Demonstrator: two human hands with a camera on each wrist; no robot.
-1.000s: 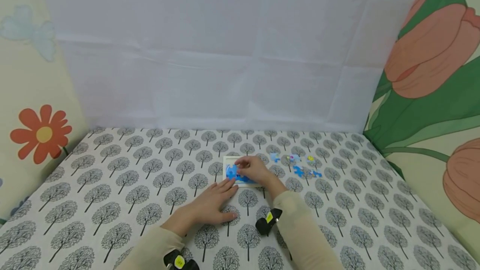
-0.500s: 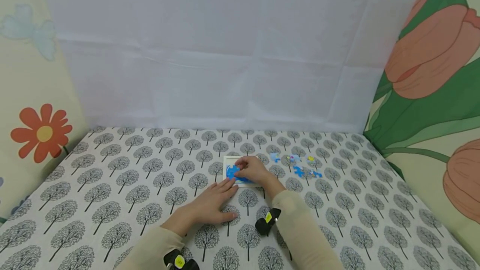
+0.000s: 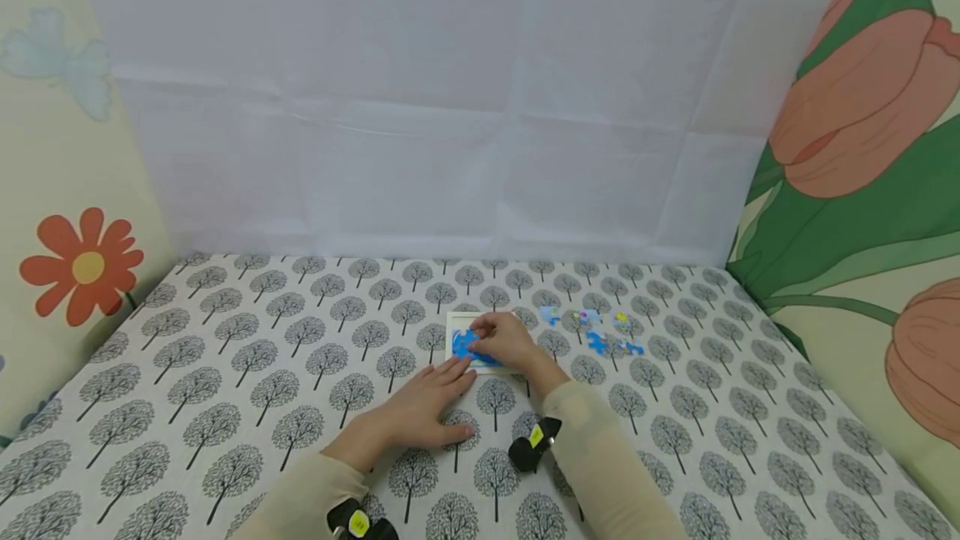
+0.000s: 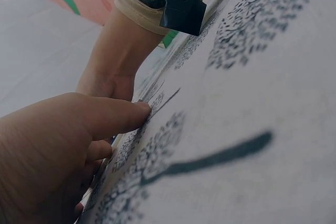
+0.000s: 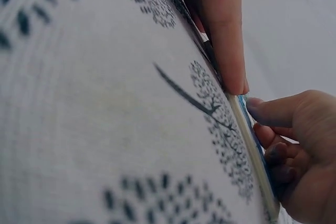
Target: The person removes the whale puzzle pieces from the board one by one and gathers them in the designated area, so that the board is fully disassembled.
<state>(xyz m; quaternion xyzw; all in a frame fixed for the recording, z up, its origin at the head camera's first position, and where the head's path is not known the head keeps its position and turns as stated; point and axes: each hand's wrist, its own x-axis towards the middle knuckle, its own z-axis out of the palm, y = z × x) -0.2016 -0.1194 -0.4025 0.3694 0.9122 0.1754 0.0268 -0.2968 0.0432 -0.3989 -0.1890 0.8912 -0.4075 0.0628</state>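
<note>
1. Two sleeved forearms, a dark wrist camera (image 3: 536,444) on each, reach in from the near side of a white-rimmed puzzle tray (image 3: 460,317), as seen from my spot behind the person.
2. The left hand (image 3: 422,407) lies palm down before the tray, fingers straight, fingertips at its near rim toward the left corner.
3. The right hand (image 3: 512,343) covers the tray's right part, thumb and forefinger drawn together and the others curled; whether a piece is pinched there, I cannot tell.
4. Blue puzzle pieces (image 3: 461,344) sit inside the tray, directly left of that grip. With the right end hidden, the tray's long axis is unclear.
5. Five loose pieces (image 3: 597,342), blue, pastel and yellow, lie scattered right of the tray on the tree-print cloth (image 3: 300,373). The right hand is nearer them, and that relation seems to matter most.
6. Well beyond the tray hangs a white backdrop (image 3: 420,165).
</note>
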